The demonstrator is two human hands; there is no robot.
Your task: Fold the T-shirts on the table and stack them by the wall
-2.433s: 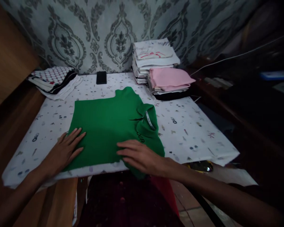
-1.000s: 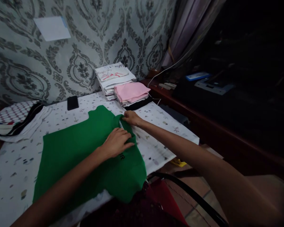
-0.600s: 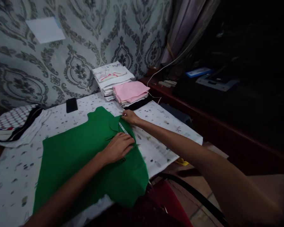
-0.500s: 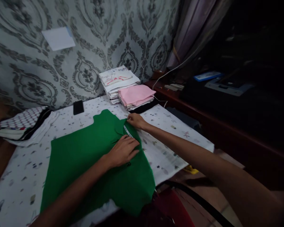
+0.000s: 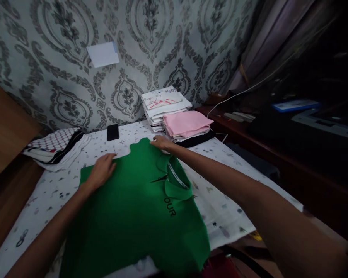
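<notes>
- Right hand (image 5: 161,143): pinching green shirt (image 5: 127,204) at far shoulder.
- Left hand (image 5: 102,170): at shirt's far edge, grip unclear.
- Shirt spread nearside of both hands; pink cloth (image 5: 188,122) right of pinch.

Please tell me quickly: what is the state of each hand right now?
Left hand: at the far edge of the green polo shirt; grip cannot be told.
Right hand: closed, pinching the far sleeve.

Dim light, right side near-black; green shirt (image 5: 127,204) shadowed at lower left; edges stretched, blurry.
</notes>
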